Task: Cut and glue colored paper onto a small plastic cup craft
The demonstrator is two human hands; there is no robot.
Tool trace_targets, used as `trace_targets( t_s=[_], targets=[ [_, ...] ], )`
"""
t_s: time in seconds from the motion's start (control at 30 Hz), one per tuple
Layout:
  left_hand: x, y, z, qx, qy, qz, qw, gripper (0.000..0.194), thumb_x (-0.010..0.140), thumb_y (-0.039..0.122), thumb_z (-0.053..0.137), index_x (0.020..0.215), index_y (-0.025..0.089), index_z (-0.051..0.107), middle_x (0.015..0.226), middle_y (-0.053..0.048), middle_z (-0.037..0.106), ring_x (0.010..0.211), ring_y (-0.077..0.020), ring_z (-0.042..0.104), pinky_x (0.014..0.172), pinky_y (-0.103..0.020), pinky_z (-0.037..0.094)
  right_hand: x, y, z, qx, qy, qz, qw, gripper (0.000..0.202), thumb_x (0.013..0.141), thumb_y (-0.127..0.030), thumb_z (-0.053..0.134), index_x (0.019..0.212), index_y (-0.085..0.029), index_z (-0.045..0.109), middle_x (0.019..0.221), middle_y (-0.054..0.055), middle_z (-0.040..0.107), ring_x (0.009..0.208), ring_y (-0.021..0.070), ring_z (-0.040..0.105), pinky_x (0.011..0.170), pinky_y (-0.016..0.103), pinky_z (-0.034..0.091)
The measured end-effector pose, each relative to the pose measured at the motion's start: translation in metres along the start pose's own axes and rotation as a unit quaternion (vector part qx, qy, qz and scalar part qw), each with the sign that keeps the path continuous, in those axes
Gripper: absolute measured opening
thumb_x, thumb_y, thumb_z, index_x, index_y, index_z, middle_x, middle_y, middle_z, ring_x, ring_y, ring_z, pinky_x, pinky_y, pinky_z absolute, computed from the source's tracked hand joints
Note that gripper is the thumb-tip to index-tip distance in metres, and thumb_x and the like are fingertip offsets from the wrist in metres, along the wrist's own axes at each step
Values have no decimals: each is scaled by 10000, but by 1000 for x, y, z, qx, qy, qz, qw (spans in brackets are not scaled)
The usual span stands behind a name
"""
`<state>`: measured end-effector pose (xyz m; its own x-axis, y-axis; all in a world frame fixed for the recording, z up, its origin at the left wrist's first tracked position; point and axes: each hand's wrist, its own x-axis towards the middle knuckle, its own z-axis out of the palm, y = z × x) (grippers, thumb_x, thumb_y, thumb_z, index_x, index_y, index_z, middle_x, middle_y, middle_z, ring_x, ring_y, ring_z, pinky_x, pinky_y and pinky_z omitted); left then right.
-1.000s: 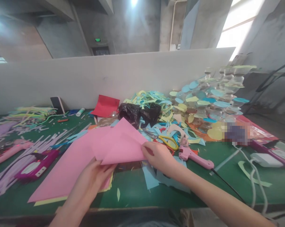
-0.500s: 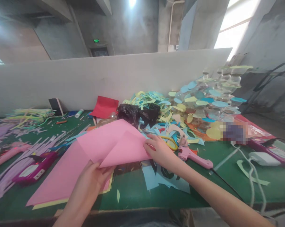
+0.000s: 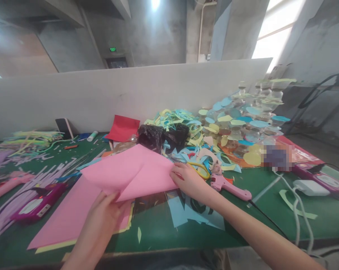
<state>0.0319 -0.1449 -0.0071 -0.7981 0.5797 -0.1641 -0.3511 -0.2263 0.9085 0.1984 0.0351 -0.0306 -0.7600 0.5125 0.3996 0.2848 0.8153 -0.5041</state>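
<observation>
A folded sheet of pink paper is held up between my two hands, its top layer lapping over the rest along a slanting edge. My left hand grips its lower edge, the fingertips partly hidden behind the paper. At the right corner, my right hand pinches the sheet between thumb and fingers. Under my left wrist lies a pile of pink and yellow sheets on the green table. Just right of my right hand are yellow-handled scissors, partly covered, and a pink glue gun.
Blue paper offcuts lie below my right hand. Behind are black plastic bags, a heap of paper scraps and stacked clear cups with paper discs. Purple strips and a magenta device lie left. White cables cross the right side.
The folded pink sheet has shifted slightly left and its left part bulges more. Both hands keep their hold. The whole view has moved a little.
</observation>
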Motion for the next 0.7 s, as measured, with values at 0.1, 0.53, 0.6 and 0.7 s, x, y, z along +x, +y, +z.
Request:
trace_targets(
  t_s=[0.1,0.53,0.6,0.7],
  targets=[
    [2,3,-3,-21,8,-2,1000,301,708,71,677,998,143,710,1070,-104,740,967,-295,708,798,-396,635,2,0,-3,67,-9,-13,998,309,944,-172,412,683,-189,575,827,30,600,786,161,556,758,308,445],
    [-2,5,7,-11,36,-9,999,245,868,241,576,1079,200,693,1064,-76,719,958,-227,697,878,-411,598,2,-5,-5,172,26,60,983,170,924,-298,510,946,-208,652,990,41,610,896,173,620,818,320,484],
    [-2,1,9,-13,23,1,1000,255,858,206,587,1092,203,688,1055,-70,718,950,-217,698,889,-401,593,1,-7,-6,183,25,61,981,159,909,-284,534,998,-214,646,1032,45,618,944,178,623,848,328,482],
    [-4,-4,13,-6,12,7,1000,331,824,140,612,1138,222,672,1077,-67,718,985,-217,691,917,-391,579,-2,-10,-8,206,15,51,977,217,892,-241,543,1093,-239,624,1142,57,601,1048,186,604,923,350,467]
  ],
)
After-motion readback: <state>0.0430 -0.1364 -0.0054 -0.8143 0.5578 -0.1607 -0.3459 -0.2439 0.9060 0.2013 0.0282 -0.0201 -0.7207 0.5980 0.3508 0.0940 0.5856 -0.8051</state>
